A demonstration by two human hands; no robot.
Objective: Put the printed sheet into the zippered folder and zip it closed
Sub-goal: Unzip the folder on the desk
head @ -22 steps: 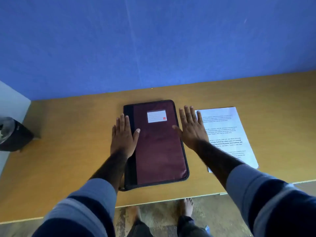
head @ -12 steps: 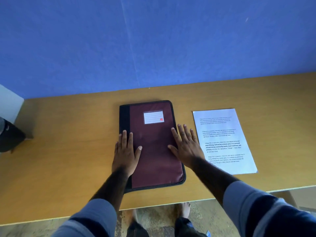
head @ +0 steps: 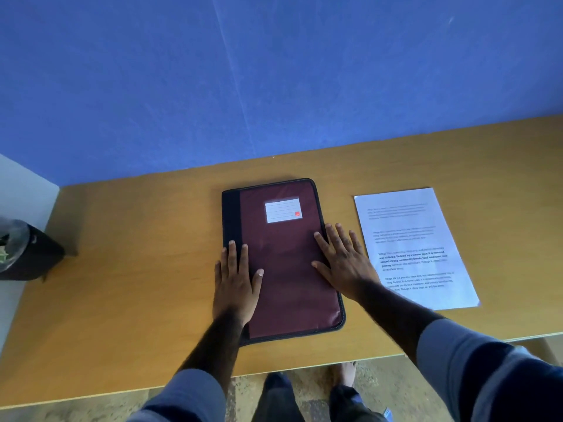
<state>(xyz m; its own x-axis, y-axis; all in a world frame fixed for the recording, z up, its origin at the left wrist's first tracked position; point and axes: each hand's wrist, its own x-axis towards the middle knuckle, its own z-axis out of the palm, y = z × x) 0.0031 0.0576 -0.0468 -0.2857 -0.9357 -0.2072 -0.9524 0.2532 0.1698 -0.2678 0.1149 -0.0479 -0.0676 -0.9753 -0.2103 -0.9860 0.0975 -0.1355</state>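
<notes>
Folder [head: 286, 263] — hands [head: 236, 284] nearly unmoved, flat.

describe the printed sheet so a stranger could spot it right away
Find the long wooden table against the blue wall. The printed sheet lies flat on its right part, just right of the maroon zippered folder. It is the only white thing there, carrying blocks of black text.

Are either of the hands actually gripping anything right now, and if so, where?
Nothing is gripped. The left hand lies flat on the zippered folder's left side; the right hand lies flat over its right edge. The printed sheet lies untouched.
</notes>
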